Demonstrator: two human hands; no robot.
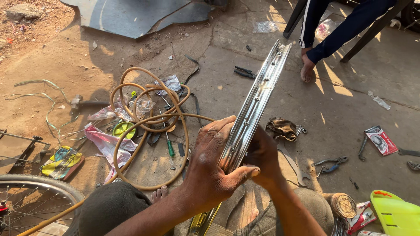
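Left hand (214, 164) is gripping a shiny wheel rim (251, 109) w/ thumb across; right hand (262, 155) is clasping its right side. Rim is slanting near-centre to far-right, hose (148, 126) lying left.

Shiny silver metal wheel rim (256, 102), dotted with spoke holes. Coiled tan rubber hose (146, 122). Green-handled screwdriver (169, 147); navy trouser leg with white stripe (311, 22).
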